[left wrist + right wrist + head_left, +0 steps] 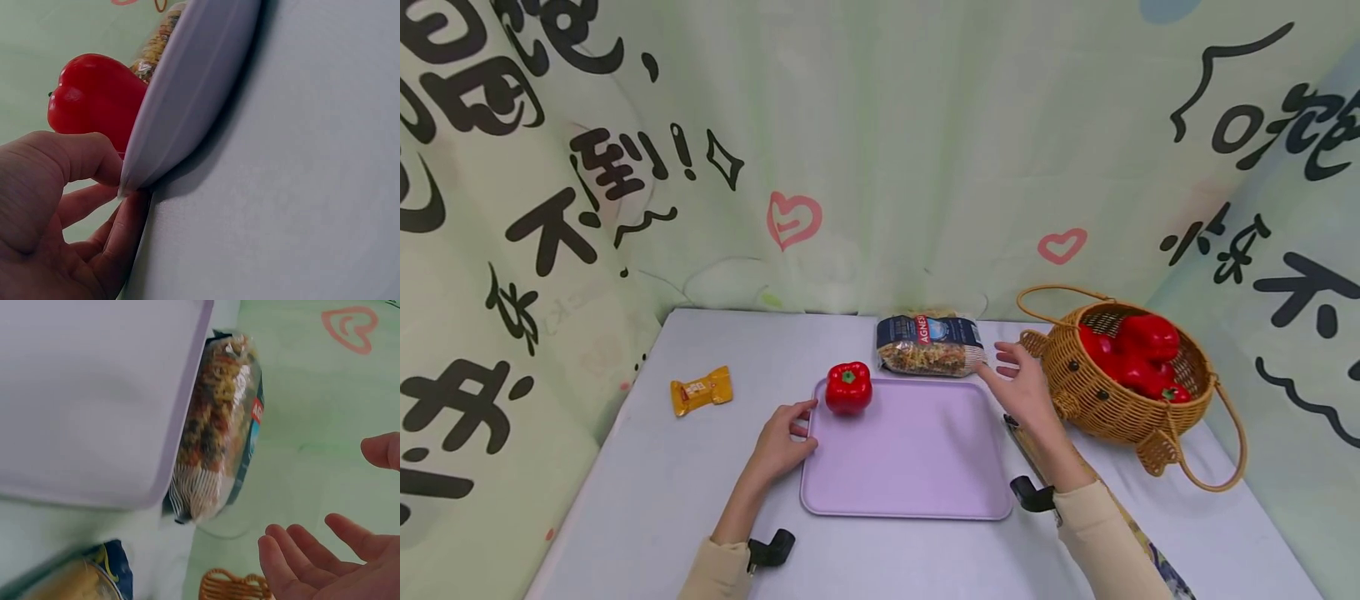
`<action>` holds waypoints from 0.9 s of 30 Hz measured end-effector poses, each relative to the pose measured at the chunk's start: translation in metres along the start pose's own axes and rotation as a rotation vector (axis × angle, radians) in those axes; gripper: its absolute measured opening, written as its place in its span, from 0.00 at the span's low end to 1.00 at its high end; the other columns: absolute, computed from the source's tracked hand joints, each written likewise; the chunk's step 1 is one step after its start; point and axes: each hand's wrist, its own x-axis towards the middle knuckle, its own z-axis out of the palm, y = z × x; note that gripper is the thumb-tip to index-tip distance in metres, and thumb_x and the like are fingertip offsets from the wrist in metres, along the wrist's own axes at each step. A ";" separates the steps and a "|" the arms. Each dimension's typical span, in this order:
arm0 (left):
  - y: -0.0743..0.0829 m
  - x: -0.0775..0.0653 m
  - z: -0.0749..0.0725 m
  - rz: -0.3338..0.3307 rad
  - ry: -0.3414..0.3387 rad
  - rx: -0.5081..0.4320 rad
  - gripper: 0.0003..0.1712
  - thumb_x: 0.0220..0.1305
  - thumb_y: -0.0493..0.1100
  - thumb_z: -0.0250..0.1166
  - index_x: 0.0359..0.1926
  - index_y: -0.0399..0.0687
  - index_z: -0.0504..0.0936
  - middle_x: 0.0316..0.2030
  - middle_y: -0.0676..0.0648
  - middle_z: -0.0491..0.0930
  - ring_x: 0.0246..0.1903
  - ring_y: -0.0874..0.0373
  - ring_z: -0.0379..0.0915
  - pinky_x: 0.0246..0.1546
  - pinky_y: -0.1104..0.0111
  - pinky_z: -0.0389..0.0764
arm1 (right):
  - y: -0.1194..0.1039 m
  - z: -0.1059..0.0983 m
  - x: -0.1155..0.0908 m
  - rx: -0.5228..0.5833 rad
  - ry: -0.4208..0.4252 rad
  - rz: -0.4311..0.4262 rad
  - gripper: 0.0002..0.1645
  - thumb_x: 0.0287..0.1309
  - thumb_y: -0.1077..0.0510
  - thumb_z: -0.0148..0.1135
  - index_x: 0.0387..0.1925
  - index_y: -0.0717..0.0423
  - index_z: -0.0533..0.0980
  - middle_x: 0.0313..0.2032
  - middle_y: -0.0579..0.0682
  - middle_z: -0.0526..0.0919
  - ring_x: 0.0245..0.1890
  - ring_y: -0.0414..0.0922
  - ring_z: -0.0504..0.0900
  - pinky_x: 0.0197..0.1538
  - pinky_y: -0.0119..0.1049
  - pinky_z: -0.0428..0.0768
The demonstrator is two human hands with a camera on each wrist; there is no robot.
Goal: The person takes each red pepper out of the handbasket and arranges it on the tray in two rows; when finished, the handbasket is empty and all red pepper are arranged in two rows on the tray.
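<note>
A lilac tray point(910, 458) lies on the white table, with a red bell pepper point(848, 388) standing at its far left corner. My left hand point(778, 446) pinches the tray's left rim. In the left wrist view the thumb point(94, 156) is over the rim and fingertips are under it. Beyond the far rim lies a clear bag of mixed pasta point(928, 343) with a dark blue label. Near that bag's right end, my right hand point(1025, 387) is held with fingers spread and nothing between them; the right wrist view shows the hand point(337, 565) apart from the bag.
On the right stands a wicker basket point(1090, 392) holding several red peppers, its handles spread outward. A long pack point(75, 584) with a dark blue end lies right of the tray, partly under my right forearm. An orange-yellow wrapped packet point(702, 391) sits at the left.
</note>
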 end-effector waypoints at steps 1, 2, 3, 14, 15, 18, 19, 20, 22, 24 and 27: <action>0.000 0.000 0.000 0.000 0.000 0.001 0.34 0.52 0.33 0.70 0.63 0.44 0.76 0.48 0.41 0.76 0.38 0.54 0.76 0.39 0.64 0.84 | 0.000 -0.004 0.000 -0.008 0.000 0.005 0.38 0.64 0.49 0.62 0.68 0.64 0.63 0.64 0.69 0.68 0.62 0.65 0.71 0.61 0.56 0.72; 0.000 0.000 0.000 0.000 0.001 0.001 0.34 0.52 0.33 0.70 0.63 0.44 0.76 0.48 0.41 0.76 0.38 0.54 0.76 0.39 0.64 0.84 | 0.000 -0.008 0.000 -0.010 -0.001 0.010 0.38 0.64 0.48 0.61 0.69 0.63 0.62 0.64 0.68 0.67 0.63 0.64 0.70 0.62 0.56 0.72; 0.000 0.000 0.000 0.000 0.002 0.001 0.34 0.52 0.33 0.70 0.63 0.44 0.76 0.48 0.41 0.76 0.38 0.54 0.76 0.39 0.63 0.84 | 0.000 -0.011 0.001 -0.008 0.001 0.015 0.39 0.64 0.47 0.61 0.69 0.63 0.62 0.65 0.68 0.67 0.63 0.64 0.70 0.62 0.56 0.72; 0.000 -0.001 0.000 -0.001 0.000 -0.001 0.34 0.52 0.33 0.70 0.63 0.44 0.76 0.48 0.41 0.76 0.38 0.54 0.75 0.39 0.63 0.84 | 0.010 -0.054 0.004 -0.046 0.039 0.019 0.40 0.65 0.43 0.59 0.68 0.64 0.62 0.63 0.69 0.69 0.62 0.65 0.71 0.61 0.57 0.72; 0.000 0.000 0.000 0.000 0.001 -0.002 0.34 0.52 0.33 0.70 0.63 0.44 0.76 0.48 0.41 0.76 0.38 0.54 0.76 0.39 0.63 0.84 | 0.010 -0.058 0.005 -0.056 0.040 0.016 0.40 0.66 0.43 0.58 0.68 0.65 0.62 0.63 0.70 0.69 0.62 0.65 0.71 0.60 0.58 0.73; 0.000 0.000 0.001 0.000 0.001 -0.003 0.34 0.52 0.33 0.70 0.63 0.44 0.76 0.48 0.41 0.76 0.37 0.53 0.76 0.39 0.63 0.84 | 0.011 -0.071 0.006 -0.081 0.035 0.007 0.40 0.66 0.42 0.57 0.68 0.64 0.63 0.63 0.70 0.68 0.62 0.66 0.70 0.59 0.59 0.73; 0.000 -0.001 0.001 -0.002 0.001 -0.005 0.34 0.52 0.33 0.70 0.63 0.44 0.76 0.48 0.41 0.76 0.38 0.53 0.76 0.39 0.63 0.84 | 0.011 -0.075 0.007 -0.084 0.031 -0.001 0.40 0.66 0.42 0.57 0.68 0.64 0.63 0.63 0.70 0.69 0.62 0.66 0.70 0.59 0.60 0.73; 0.000 -0.001 0.001 -0.002 0.002 -0.004 0.34 0.52 0.33 0.70 0.63 0.44 0.76 0.48 0.41 0.76 0.37 0.53 0.76 0.39 0.63 0.84 | 0.011 -0.079 0.007 -0.095 0.025 -0.008 0.40 0.66 0.42 0.56 0.68 0.64 0.63 0.63 0.70 0.69 0.62 0.67 0.70 0.59 0.61 0.72; 0.000 -0.001 0.001 -0.003 0.003 -0.003 0.35 0.52 0.32 0.70 0.63 0.44 0.76 0.48 0.41 0.76 0.38 0.53 0.76 0.39 0.63 0.84 | 0.011 -0.088 0.008 -0.109 0.016 -0.015 0.39 0.66 0.41 0.55 0.67 0.64 0.64 0.63 0.70 0.69 0.61 0.67 0.69 0.59 0.62 0.72; 0.000 -0.001 0.001 -0.001 0.005 -0.001 0.35 0.51 0.32 0.70 0.63 0.44 0.76 0.48 0.41 0.76 0.38 0.53 0.75 0.39 0.63 0.84 | 0.013 -0.096 0.009 -0.119 0.010 -0.026 0.39 0.67 0.41 0.54 0.67 0.64 0.64 0.62 0.70 0.69 0.61 0.67 0.69 0.58 0.63 0.72; 0.000 -0.001 0.001 0.000 0.005 0.000 0.34 0.51 0.32 0.70 0.63 0.44 0.76 0.48 0.41 0.76 0.37 0.54 0.76 0.39 0.63 0.84 | 0.016 -0.108 0.011 -0.146 0.009 -0.031 0.38 0.68 0.40 0.52 0.67 0.63 0.64 0.62 0.71 0.69 0.60 0.68 0.69 0.56 0.63 0.74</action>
